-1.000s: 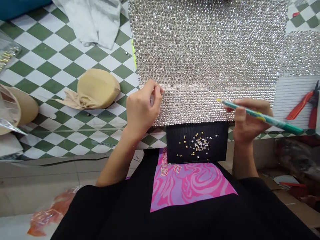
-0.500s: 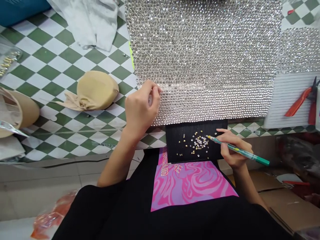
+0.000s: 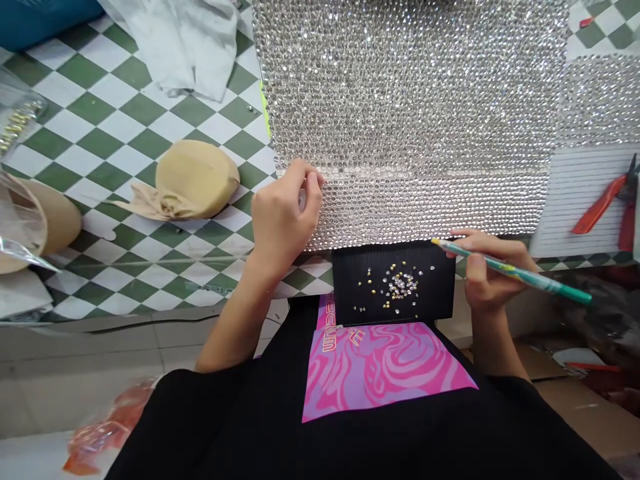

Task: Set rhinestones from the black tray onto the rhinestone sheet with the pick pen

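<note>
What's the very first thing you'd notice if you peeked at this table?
The huge sparkly rhinestone sheet fills the top middle, lying on the green-and-white checkered table. The left hand rests on its lower left edge, and the right hand holds a green pen-like stick at the near right. Between them a little black tray holds loose shiny stones.

A craft workshop: a green-and-white checked worktable point(image 3: 125, 133) holding a large rhinestone sheet point(image 3: 410, 113), loose rhinestones point(image 3: 397, 285) on a black tray point(image 3: 440, 300), and red pliers point(image 3: 607, 203).
</note>
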A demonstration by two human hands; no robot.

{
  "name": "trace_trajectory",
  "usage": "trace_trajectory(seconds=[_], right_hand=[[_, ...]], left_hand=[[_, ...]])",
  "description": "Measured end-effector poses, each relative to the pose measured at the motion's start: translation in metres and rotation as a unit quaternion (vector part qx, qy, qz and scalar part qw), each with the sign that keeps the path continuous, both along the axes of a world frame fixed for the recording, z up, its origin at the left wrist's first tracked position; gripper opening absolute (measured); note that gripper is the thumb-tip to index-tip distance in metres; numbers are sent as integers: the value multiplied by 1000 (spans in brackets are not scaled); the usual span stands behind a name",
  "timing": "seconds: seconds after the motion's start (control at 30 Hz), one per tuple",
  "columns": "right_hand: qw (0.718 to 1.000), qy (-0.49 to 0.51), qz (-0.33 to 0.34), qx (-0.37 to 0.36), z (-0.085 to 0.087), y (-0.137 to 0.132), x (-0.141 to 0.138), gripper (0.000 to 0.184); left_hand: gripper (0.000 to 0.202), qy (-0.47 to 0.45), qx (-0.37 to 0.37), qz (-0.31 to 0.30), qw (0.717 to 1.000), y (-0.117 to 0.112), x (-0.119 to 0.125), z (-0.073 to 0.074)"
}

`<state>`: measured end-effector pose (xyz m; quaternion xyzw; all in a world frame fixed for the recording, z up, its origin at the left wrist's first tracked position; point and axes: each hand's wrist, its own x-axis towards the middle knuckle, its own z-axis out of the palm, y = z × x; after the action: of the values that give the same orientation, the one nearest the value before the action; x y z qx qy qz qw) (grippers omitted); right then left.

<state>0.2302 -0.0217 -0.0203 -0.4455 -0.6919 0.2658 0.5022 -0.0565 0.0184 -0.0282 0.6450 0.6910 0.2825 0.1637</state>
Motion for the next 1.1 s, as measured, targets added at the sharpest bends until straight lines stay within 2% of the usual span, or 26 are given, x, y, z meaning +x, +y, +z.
trace_trajectory(seconds=[0.1,0.2,0.37,0.53,0.67,0.83,1.1], right_hand=[[1000,15,2,27,-1,17,-5,19],[999,13,5,30,0,21,-5,22],[999,-35,14,-34,4,-1,8,27],[986,-121,45,-102,9,-31,28,31],[986,-112,5,-125,5,-48,34,38],[989,-79,-19,-126,-2,-55,30,30],[987,-88,-10,-133,2,-52,28,24]], left_hand=[[25,-4,0,0,1000,0,0,0],[26,-5,-4,-1,1000,0,0,0],[26,-8,-5,3,1000,-1,0,1],[23,-12,-4,0,1000,0,0,1],[24,-12,-3,3,1000,0,0,3],[24,-8,-2,1,1000,0,0,3],[25,-3,-10,1,1000,0,0,2]])
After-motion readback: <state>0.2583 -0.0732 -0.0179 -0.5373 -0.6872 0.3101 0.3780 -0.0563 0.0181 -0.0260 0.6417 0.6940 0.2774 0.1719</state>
